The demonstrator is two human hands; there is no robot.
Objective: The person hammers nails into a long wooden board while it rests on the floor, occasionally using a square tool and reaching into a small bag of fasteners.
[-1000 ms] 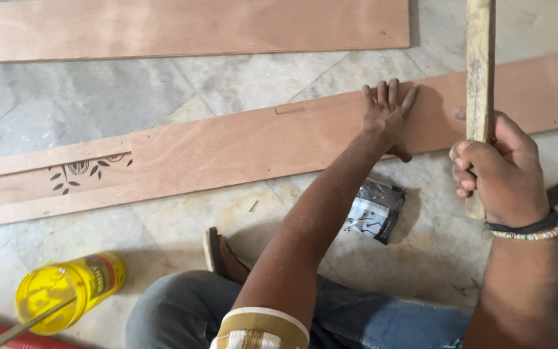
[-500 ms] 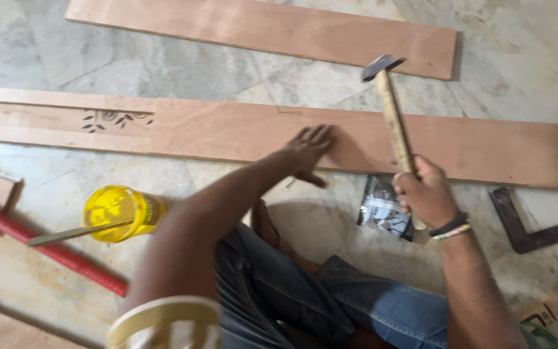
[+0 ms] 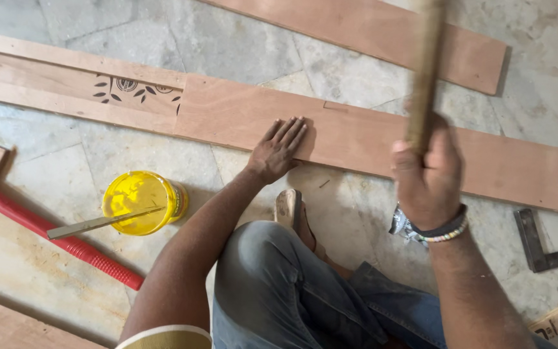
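The long wooden board [image 3: 369, 139] lies flat on the stone floor [image 3: 240, 45], running from the left edge down toward the right, with a leaf pattern cut through it near its left end. It looks thin, stiff and fairly light for its length, likely to flex if lifted by one end, so it is best pinned flat or carried from near the middle. A second board [image 3: 382, 35] lies apart above it.

The left hand [image 3: 278, 150] presses on the near edge of the long board, fingers spread and flat, grasping nothing. The right hand [image 3: 426, 174] is clenched around a wooden handle [image 3: 425, 77], raised and blurred; its head is out of view, so it reads as top-heavy, and the grip low on the shaft suits that.

A yellow tin [image 3: 138, 201] with a flat metal blade [image 3: 101, 222] across its mouth stands near the left elbow, beside a red hose [image 3: 53, 234]. A steel square [image 3: 540, 249] lies at the right.
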